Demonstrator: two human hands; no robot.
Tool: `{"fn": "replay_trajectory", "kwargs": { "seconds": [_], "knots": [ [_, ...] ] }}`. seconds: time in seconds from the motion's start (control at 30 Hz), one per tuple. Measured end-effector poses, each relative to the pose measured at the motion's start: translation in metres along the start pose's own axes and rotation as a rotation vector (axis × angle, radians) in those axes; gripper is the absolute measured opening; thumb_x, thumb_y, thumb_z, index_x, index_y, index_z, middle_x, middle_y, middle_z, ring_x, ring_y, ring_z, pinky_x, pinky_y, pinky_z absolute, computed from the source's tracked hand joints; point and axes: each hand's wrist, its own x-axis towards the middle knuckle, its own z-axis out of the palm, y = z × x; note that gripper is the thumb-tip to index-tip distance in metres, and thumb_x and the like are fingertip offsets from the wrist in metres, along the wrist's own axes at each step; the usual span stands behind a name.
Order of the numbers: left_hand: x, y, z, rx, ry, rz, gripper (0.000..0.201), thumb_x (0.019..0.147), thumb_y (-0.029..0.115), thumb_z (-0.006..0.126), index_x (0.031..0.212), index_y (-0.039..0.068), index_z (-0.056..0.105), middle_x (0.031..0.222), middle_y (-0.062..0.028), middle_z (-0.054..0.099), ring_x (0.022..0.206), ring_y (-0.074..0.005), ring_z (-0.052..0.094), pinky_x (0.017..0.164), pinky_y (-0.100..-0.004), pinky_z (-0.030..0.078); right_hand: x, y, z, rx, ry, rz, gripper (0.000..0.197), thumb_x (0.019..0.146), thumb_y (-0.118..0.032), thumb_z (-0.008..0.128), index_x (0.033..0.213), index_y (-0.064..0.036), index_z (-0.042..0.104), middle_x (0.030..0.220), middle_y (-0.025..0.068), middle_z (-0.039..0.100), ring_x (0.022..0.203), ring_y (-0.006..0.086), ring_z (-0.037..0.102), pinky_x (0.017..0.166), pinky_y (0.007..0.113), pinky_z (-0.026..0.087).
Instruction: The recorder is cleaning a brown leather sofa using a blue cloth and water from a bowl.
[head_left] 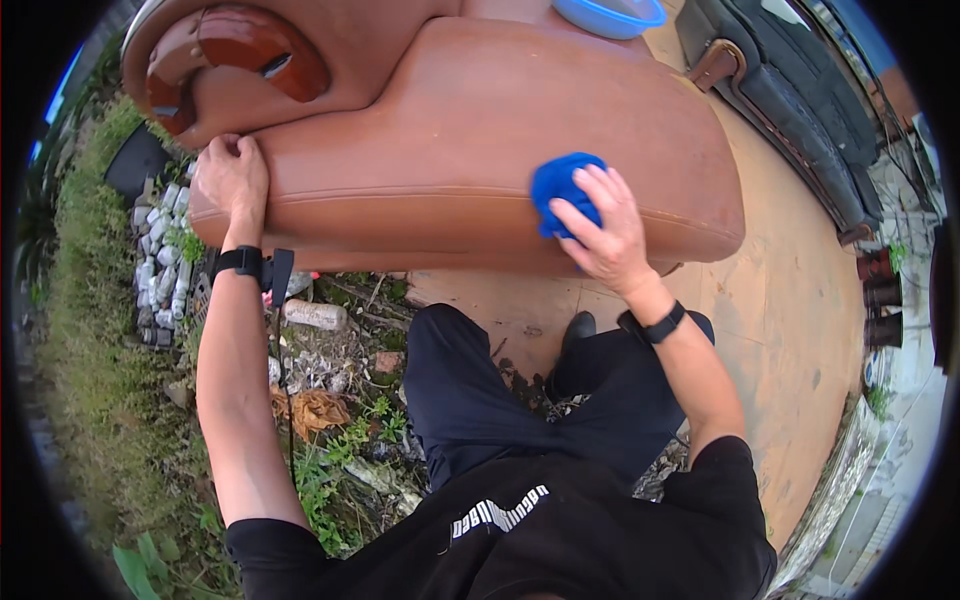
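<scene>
A brown leather sofa seat [460, 130] stretches across the upper middle, with a stitched seam along its near edge. My right hand [610, 232] presses a bunched blue cloth [566, 186] onto the leather near that seam, toward the seat's right end. At the seat's left end my left hand [232, 182] rests on the leather with its fingers curled, below the armrest. Whether anything is in those curled fingers is hidden. The armrest carries a curved, glossy reddish-brown trim [265, 50].
A blue plastic basin [612, 16] stands at the far edge of the seat. To the right is a black sofa [790, 110] on tan flooring [770, 350]. Rubble and litter [315, 315] lie below on the left, beside stacked pale blocks [160, 260] and grass [90, 370].
</scene>
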Motion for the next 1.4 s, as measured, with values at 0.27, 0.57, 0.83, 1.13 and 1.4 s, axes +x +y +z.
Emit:
{"fn": "replay_trajectory", "kwargs": {
  "seconds": [0.27,0.57,0.83,1.13,1.4],
  "knots": [
    [0.005,0.0,-0.003,-0.002,0.008,0.003,0.024,0.084,0.032,0.062,0.088,0.012,0.074,0.1,-0.0177,0.072,0.1,-0.0379,0.066,0.091,-0.0506,0.05,0.041,-0.04,0.05,-0.059,0.105,-0.03,0.053,0.071,-0.014,0.079,0.122,-0.0238,0.072,0.14,0.0133,0.058,0.129,0.0368,0.057,0.111,0.056,0.046],
    [-0.002,0.005,0.002,-0.067,0.004,-0.035,0.023,0.085,0.033,0.063,0.09,0.014,0.075,0.105,-0.0134,0.071,0.11,-0.0336,0.063,0.103,-0.0489,0.043,0.143,-0.131,0.127,0.151,0.013,-0.152,0.04,0.079,-0.022,0.078,0.119,-0.0222,0.07,0.142,0.0096,0.056,0.134,0.0337,0.051,0.115,0.055,0.04],
    [0.002,-0.01,-0.006,-0.056,-0.005,-0.05,0.023,0.084,0.033,0.065,0.089,0.013,0.075,0.1,-0.0124,0.072,0.102,-0.0345,0.065,0.092,-0.0473,0.05,0.07,-0.06,0.047,0.102,-0.155,-0.178,0.048,0.073,-0.011,0.079,0.12,-0.0182,0.072,0.144,0.0124,0.055,0.134,0.0365,0.053,0.114,0.057,0.04],
    [-0.005,0.021,-0.022,-0.23,0.164,-0.08,0.013,0.078,0.019,0.067,0.08,0.007,0.064,0.093,-0.017,0.065,0.101,-0.0378,0.059,0.095,-0.0499,0.046,-0.004,-0.004,0.007,-0.032,-0.077,-0.062,0.044,0.069,-0.008,0.081,0.113,-0.0145,0.076,0.142,0.0216,0.053,0.131,0.0474,0.052,0.113,0.064,0.042],
    [-0.009,0.016,-0.019,-0.212,0.193,-0.048,0.012,0.079,0.019,0.066,0.079,0.007,0.064,0.093,-0.0163,0.064,0.1,-0.0373,0.059,0.095,-0.0495,0.046,0.136,-0.118,0.106,0.185,-0.072,-0.208,0.045,0.067,-0.011,0.079,0.111,-0.0186,0.07,0.138,0.0139,0.057,0.131,0.0378,0.053,0.113,0.058,0.041]
  ]
}}
